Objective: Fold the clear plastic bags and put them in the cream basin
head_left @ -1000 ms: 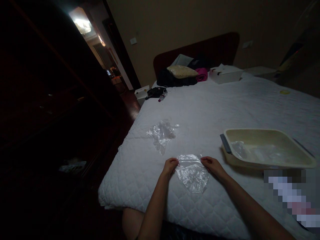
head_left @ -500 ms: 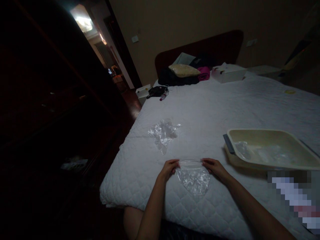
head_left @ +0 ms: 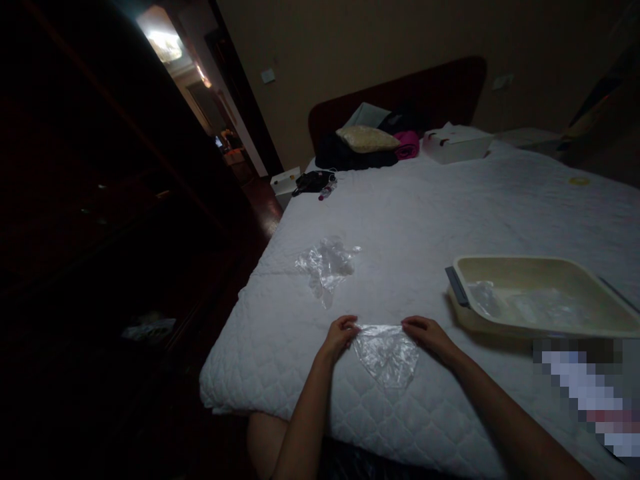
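Observation:
A clear plastic bag [head_left: 386, 353] lies flat on the white quilted bed [head_left: 425, 227] near its front edge. My left hand [head_left: 340, 333] pinches the bag's upper left corner with fingers closed. At the upper right corner, my right hand [head_left: 425, 333] grips it the same way. A second crumpled clear plastic bag [head_left: 325, 263] lies loose on the quilt a little farther away, to the left.
A beige tray [head_left: 540, 267] with more clear plastic in it sits on the bed at the right. Clothes, a tan pillow [head_left: 367, 139] and a white box [head_left: 457, 145] crowd the headboard end. Dark floor and furniture lie left of the bed.
The bag was held up by its top edge half a second ago and now lies flatter on the quilt. Both hands stay on its corners.

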### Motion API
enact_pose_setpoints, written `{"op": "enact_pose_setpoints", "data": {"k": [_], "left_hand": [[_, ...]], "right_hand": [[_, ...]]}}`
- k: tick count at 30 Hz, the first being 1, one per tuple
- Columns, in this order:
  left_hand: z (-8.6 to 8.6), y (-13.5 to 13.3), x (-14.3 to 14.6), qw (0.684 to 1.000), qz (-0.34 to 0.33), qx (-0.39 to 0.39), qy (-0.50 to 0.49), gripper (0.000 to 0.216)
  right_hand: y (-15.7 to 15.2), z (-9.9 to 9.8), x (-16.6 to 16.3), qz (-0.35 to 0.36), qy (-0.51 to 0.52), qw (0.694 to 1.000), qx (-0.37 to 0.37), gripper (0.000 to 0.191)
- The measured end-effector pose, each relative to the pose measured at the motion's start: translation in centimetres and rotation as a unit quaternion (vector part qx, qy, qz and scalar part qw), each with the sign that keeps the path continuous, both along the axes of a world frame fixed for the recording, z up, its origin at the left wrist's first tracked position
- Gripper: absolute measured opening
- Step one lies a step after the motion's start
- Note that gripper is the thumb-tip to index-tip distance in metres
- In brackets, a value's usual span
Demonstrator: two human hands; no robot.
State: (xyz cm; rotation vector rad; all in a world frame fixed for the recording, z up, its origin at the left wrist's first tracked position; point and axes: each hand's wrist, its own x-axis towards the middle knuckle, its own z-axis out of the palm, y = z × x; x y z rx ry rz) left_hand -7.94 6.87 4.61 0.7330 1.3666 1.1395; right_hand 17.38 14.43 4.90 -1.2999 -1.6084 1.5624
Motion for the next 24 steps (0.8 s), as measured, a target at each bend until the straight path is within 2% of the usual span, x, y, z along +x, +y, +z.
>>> {"op": "enact_pose_setpoints", "data": {"k": [3, 14, 19, 24], "left_hand": [[-0.1, -0.2, 0.2, 1.0, 0.01, 0.013, 0.006, 0.059], [0.0, -0.4, 0.5, 0.996, -0.022, 0.037, 0.076, 0.051], [-0.1, -0.6, 0.4, 0.982, -0.058, 0.067, 0.17, 0.046], [0.2, -0.4, 0.2, 0.939, -0.089, 0.108, 0.315, 0.047]], "right_hand": [[-0.1, -0.1, 0.1, -0.002, -0.017, 0.999, 0.035, 0.044], [-0.2, 0.4, -0.1, 0.06, -0.115, 0.982, 0.135, 0.05], [-0.2, 0.8, -0.2, 0.091, -0.164, 0.966, 0.177, 0.036], [-0.4, 1.6, -0.3, 0.122, -0.193, 0.948, 0.223, 0.018]]}}
